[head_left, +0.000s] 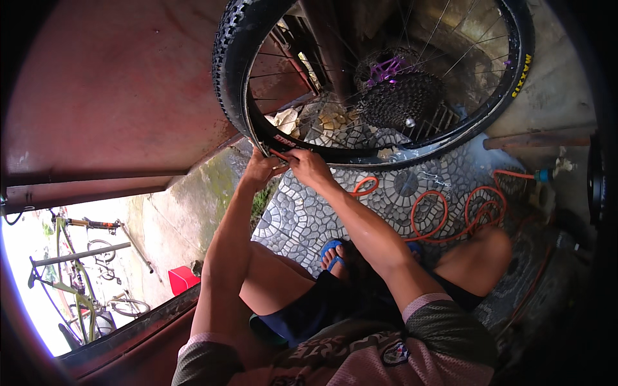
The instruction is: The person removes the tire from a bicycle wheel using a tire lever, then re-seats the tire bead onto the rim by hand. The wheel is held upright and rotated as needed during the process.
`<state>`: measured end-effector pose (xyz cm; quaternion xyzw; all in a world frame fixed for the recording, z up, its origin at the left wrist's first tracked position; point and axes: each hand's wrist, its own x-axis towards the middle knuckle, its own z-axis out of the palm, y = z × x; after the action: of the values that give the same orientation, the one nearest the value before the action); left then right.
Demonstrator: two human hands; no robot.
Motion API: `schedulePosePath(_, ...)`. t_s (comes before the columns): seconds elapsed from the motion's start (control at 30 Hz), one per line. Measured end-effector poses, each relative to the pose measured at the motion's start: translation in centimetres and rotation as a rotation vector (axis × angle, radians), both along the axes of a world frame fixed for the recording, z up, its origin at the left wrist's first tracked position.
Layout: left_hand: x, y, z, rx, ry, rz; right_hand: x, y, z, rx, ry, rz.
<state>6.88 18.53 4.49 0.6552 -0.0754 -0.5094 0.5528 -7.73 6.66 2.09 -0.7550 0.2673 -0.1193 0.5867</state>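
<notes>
A bicycle wheel (380, 153) stands before me, with a knobbly black tyre (233, 77), a black rim (252, 106) and a large rear cassette (402, 96). Pale, whitish liquid shows along the tyre's lower edge. My left hand (261, 168) is closed on the tyre at its lower left. Right beside it, my right hand (309, 167) is closed round a thin orange-red piece (279, 154) that lies between tyre and rim. It matches the hose in colour; whether it is the hose's end I cannot tell. My fingertips are partly hidden.
An orange hose (444, 222) lies coiled on the pebble-patterned floor (290, 206), leading to a teal fitting (544, 175). A reddish metal panel (116, 83) stands at left. Beyond it are a green bicycle frame (80, 299) and a red container (183, 280).
</notes>
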Motion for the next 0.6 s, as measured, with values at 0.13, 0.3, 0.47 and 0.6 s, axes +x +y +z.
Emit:
schedulePosePath(0.13,-0.7,-1.1,0.1,0.054,-0.036,0.035,1.3,0.0,0.3,-0.037,-0.029,-0.050)
schedulePosePath(0.3,-0.6,-0.2,1.0,0.021,-0.019,0.002,1.3,0.4,0.8,-0.004,-0.041,-0.011)
schedulePosePath(0.47,-0.1,0.0,-0.1,0.014,-0.033,0.030,1.8,0.2,2.4,-0.029,0.007,-0.030)
schedulePosePath(0.6,-0.5,-0.8,-0.6,-0.050,0.022,0.022,0.4,0.0,-1.1,-0.051,-0.047,-0.072)
